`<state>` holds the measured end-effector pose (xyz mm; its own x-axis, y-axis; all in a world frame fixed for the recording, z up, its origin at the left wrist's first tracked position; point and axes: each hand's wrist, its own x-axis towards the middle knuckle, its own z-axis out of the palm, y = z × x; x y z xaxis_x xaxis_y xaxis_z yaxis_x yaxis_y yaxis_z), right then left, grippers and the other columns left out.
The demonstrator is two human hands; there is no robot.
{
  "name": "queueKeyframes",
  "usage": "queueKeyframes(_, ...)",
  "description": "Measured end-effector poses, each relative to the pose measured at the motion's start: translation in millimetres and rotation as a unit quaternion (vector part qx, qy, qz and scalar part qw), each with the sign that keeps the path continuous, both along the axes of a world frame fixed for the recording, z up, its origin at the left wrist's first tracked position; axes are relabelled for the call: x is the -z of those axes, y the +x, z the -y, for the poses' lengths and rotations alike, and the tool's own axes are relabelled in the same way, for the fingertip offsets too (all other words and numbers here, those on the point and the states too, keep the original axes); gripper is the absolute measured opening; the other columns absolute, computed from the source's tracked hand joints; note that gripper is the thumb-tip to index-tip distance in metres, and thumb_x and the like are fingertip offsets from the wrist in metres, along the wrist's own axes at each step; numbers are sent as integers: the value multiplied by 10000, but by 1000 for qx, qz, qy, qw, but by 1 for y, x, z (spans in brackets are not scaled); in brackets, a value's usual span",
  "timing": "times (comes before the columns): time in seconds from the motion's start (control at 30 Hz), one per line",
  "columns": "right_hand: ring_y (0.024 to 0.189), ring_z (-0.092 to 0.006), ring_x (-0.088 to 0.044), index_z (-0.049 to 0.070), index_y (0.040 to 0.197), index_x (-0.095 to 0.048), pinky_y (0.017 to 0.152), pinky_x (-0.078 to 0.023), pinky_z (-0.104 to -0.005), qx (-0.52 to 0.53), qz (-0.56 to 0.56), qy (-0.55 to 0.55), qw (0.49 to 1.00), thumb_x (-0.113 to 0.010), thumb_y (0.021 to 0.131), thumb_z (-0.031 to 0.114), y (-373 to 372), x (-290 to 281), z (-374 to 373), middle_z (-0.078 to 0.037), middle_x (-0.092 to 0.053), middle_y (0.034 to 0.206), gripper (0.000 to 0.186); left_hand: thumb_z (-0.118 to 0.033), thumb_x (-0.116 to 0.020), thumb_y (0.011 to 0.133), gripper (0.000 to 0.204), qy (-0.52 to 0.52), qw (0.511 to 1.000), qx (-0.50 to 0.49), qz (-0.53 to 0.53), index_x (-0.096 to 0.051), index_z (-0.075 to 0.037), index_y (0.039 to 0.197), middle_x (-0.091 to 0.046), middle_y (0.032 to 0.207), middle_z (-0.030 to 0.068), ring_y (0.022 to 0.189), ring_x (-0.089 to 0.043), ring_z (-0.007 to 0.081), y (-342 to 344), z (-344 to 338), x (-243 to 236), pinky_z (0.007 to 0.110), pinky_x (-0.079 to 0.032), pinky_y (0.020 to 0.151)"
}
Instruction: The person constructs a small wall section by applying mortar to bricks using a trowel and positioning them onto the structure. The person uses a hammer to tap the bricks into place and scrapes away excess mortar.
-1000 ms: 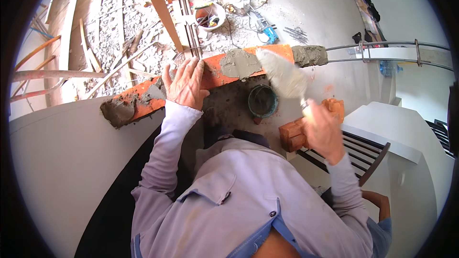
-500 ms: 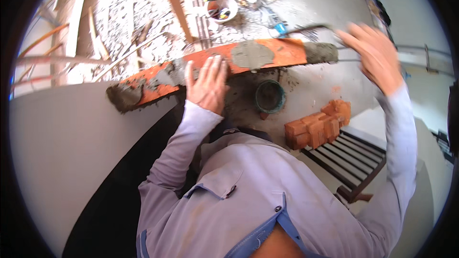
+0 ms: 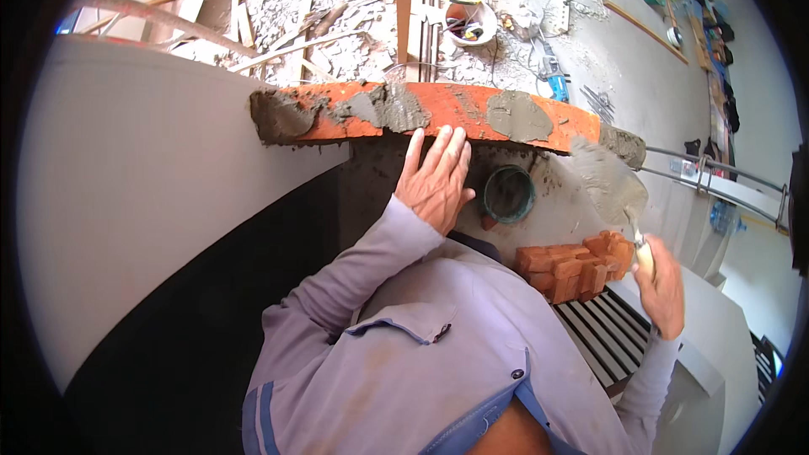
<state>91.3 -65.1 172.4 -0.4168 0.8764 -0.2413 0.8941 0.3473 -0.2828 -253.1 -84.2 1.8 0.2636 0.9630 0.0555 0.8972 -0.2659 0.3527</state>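
Note:
Across the view runs the top of a brick wall (image 3: 455, 109), orange with patches of grey mortar (image 3: 518, 116). My left hand (image 3: 436, 179) rests with fingers stretched out, their tips at the near edge of the bricks. In my right hand (image 3: 661, 286) is a trowel (image 3: 611, 185), gripped by its pale handle. Its wide blade, coated with mortar, sits near the right end of the wall, just on the near side. Between the hands, lower down, stands a dark green bucket (image 3: 508, 194) with grey contents.
Orange bricks (image 3: 577, 268) are stacked on a dark slatted stand (image 3: 602, 333) at my right. Steel bars (image 3: 716, 167) stick out from the wall's right end. Beyond lie rubble, a white bucket (image 3: 470, 24) of tools and a blue power tool (image 3: 554, 84). A wooden post (image 3: 404, 8) rises behind the wall.
My right hand has come down and nearer, and the trowel blade now shows clearly at the wall's right end. My left hand stays by the wall, further right along it. The view has shifted.

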Motion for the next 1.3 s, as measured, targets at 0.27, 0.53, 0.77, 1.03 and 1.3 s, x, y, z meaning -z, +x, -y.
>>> queueKeyframes(0.27, 640, -158, -569, 22, 1314, -437, 594, -468, -298, 232, -295, -440, 816, -551, 961, 186, -122, 82, -10, -51, -574, 899, 405, -334, -652, 875, 357, -220, 960, 89, 148, -682, -44, 1082, -646, 1205, 112, 1132, -594, 305, -2, 45, 47, 422, -456, 976)
queueKeyframes(0.53, 884, -468, -598, 24, 1121, -544, 772, -478, -514, 155, -93, -166, 969, -591, 810, 123, 90, 134, 93, -260, -628, 934, 330, -712, -326, 918, 806, -644, 737, 154, -136, -494, -62, 1364, -523, 1389, 163, 1280, -499, 336, 44, 114, 204, 447, -411, 1044)
queueKeyframes(0.77, 1007, -403, -641, 9, 1049, -653, 825, -505, -516, 304, 94, -290, 903, -577, 871, 277, 222, 494, 161, -236, -672, 1040, 331, -807, -313, 849, 876, -704, 640, 233, -201, -188, -297, 1551, -3, 1637, 92, 1480, 31, 425, 90, 216, 262, 627, -145, 1150)
queueKeyframes(1.03, 1042, -358, -664, 22, 1047, -704, 885, -540, -456, 397, 61, -294, 867, -527, 908, 116, 223, 746, 98, -205, -684, 1099, 244, -768, -503, 810, 969, -662, 702, 31, -261, -120, -295, 1564, 5, 1636, 101, 1461, -105, 461, 113, 282, 290, 572, -214, 1159)
queueKeyframes(1.3, 668, -308, -694, -76, 1114, -635, 535, -520, -409, 501, -177, -347, 773, -693, 827, 179, 188, 826, 118, -241, -688, 893, 388, -711, -538, 830, 951, -678, 677, 20, -287, -132, -262, 1564, -8, 1636, 97, 1481, -116, 392, 126, 275, 295, 550, -243, 1156)
